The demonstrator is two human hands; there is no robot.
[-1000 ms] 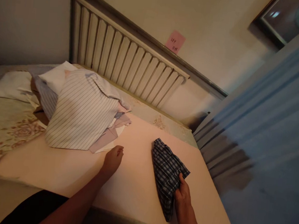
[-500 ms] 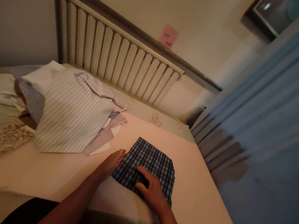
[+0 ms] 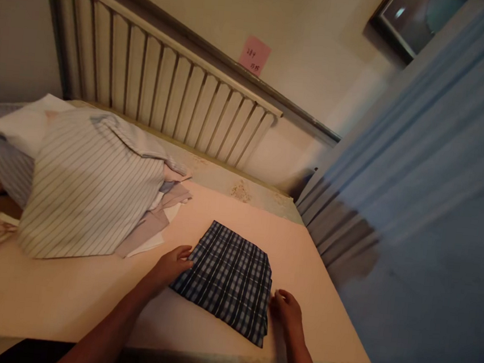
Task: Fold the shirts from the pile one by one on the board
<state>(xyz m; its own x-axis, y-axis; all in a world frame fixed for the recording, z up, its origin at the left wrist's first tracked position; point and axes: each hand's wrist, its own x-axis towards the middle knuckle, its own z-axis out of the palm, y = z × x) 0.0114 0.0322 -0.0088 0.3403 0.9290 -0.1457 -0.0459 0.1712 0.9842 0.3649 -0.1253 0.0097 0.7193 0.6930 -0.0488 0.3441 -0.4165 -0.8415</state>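
Observation:
A folded blue-and-black plaid cloth (image 3: 228, 280) lies flat on the pink sheet (image 3: 322, 326); it could be a folded shirt, but I cannot tell. At its left edge is my left hand (image 3: 174, 265), thumb and fingers apart, with the fingertips at the fabric's border. My right hand (image 3: 289, 311) rests just past the right edge, fingers loosely bent and holding nothing I can see. Its fingertips are close to the cloth; whether they touch it is hard to make out.
A heap of clothes with a striped garment (image 3: 95, 190) on top covers the left side. Behind the table stands a radiator (image 3: 161, 82), with a pink note (image 3: 254, 55) on the wall. A blue curtain (image 3: 426, 222) hangs along the right edge.
My right hand has moved off the top of the plaid cloth to its right side. My left hand stays at the left edge. The view has shifted slightly to the right.

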